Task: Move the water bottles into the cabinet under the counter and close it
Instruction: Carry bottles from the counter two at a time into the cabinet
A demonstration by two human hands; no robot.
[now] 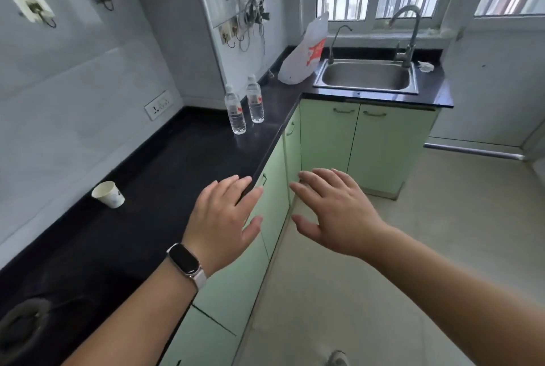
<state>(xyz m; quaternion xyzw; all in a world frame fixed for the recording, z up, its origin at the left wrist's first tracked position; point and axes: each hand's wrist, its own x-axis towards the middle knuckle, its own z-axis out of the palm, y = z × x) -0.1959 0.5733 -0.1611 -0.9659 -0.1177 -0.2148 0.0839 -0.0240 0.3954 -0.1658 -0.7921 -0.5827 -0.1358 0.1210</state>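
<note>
Both my hands are out in front, empty, fingers spread wide: left hand [225,218] over the counter [153,177] edge, right hand [333,212] beside it over the floor. Two water bottles [244,106] stand upright, close together, farther along the counter near the sink [365,75], and the green cabinet doors [274,203] below are all shut.

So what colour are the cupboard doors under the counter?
Pale green. The cabinet doors show best in the head view, below the black counter.
</note>
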